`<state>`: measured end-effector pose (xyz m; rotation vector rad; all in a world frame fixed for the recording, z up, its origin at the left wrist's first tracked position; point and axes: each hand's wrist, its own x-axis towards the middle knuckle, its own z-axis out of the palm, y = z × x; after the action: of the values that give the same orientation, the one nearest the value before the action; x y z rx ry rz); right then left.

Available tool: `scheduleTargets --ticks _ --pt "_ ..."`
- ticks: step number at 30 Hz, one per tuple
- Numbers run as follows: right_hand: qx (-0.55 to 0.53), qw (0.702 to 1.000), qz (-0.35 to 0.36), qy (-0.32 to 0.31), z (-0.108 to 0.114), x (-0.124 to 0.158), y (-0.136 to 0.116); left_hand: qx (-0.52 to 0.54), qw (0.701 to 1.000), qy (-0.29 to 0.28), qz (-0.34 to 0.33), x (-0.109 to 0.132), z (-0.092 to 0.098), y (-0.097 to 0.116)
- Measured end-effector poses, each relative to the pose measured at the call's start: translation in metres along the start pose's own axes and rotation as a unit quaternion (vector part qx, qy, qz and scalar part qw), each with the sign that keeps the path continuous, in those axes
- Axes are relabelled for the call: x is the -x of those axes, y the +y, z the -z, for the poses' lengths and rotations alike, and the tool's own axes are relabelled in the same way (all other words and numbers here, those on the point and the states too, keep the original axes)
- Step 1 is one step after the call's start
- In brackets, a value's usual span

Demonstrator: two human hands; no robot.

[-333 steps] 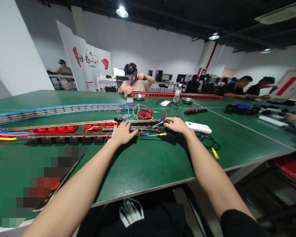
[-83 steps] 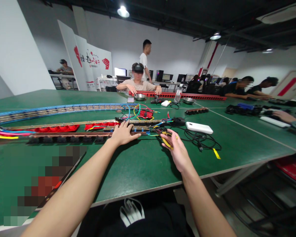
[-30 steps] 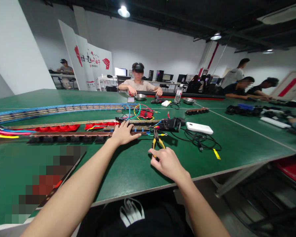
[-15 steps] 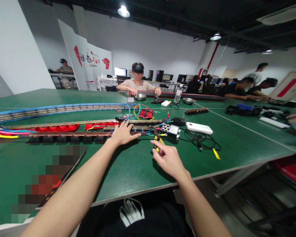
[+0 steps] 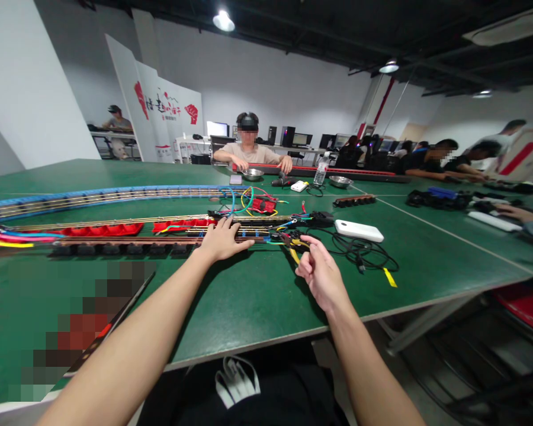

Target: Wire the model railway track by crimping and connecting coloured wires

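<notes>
My left hand (image 5: pixel 222 239) lies spread with the palm down on a long black-and-brown rail assembly (image 5: pixel 128 244). It presses on the rail, and its fingers are not wrapped round anything. Pliers with yellow handles (image 5: pixel 294 255) are in my right hand (image 5: pixel 322 272), with the fingers closed at the handles. Their jaws point to the upper left, beside the rail's right end and its coloured wires (image 5: pixel 285 226). The exact spot of the jaw tips is hard to make out.
Blue curved track (image 5: pixel 115 194) and red plastic pieces (image 5: pixel 106 229) lie behind the rail. To the right are a white power bank (image 5: pixel 359 231) and a coiled black cable (image 5: pixel 368 251). Another person (image 5: pixel 249 148) sits across the table, near a metal bowl (image 5: pixel 253 174).
My right hand has moved right and slightly up, and the pliers have turned with their handles towards it. My left hand has stayed in place.
</notes>
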<state>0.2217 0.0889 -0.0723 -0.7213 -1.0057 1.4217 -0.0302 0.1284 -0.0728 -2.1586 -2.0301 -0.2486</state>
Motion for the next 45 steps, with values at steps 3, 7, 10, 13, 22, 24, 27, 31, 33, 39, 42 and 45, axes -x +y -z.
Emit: scheduleTargets --ticks 3,7,10,13,22,24,27,31,33,39,42,45 --pt "-0.075 0.996 -0.036 0.033 0.002 -0.002 -0.004 -0.001 1.000 0.000 0.000 0.000 0.000 0.000" --pt "-0.104 0.992 -0.069 0.031 0.006 -0.006 -0.006 -0.005 1.000 0.006 -0.007 0.000 0.000 0.000" --pt "-0.026 0.998 -0.061 -0.008 0.008 -0.005 -0.002 -0.005 1.000 0.010 -0.006 0.000 0.000 0.000" --pt "0.153 0.988 0.007 -0.027 0.010 -0.001 0.005 -0.005 1.000 0.012 -0.005 0.000 -0.002 -0.001" --pt "0.477 0.847 0.230 0.030 0.004 0.005 -0.011 -0.009 1.000 0.016 -0.008 -0.001 -0.003 -0.002" --pt "0.480 0.843 0.240 0.039 0.004 -0.003 -0.019 -0.009 1.000 0.014 -0.008 -0.001 -0.003 -0.002" --pt "0.472 0.852 0.225 0.029 0.007 -0.017 -0.026 -0.008 1.000 0.010 -0.004 0.000 -0.001 -0.001" --pt "0.447 0.872 0.200 0.027 0.012 -0.031 -0.018 -0.007 1.000 0.012 -0.010 0.000 -0.001 0.000" --pt "0.437 0.878 0.193 0.023 0.014 -0.036 -0.012 -0.005 1.000 0.012 -0.009 0.000 -0.001 0.000" --pt "0.483 0.853 0.197 -0.020 0.006 -0.039 -0.006 -0.001 1.000 0.015 -0.005 0.001 -0.001 -0.001" --pt "0.557 0.794 0.239 -0.045 -0.002 -0.036 -0.008 -0.002 1.000 0.021 -0.011 0.001 -0.001 -0.001" --pt "0.624 0.724 0.283 -0.082 -0.007 -0.031 -0.004 -0.004 1.000 0.018 -0.005 0.001 0.000 0.000"
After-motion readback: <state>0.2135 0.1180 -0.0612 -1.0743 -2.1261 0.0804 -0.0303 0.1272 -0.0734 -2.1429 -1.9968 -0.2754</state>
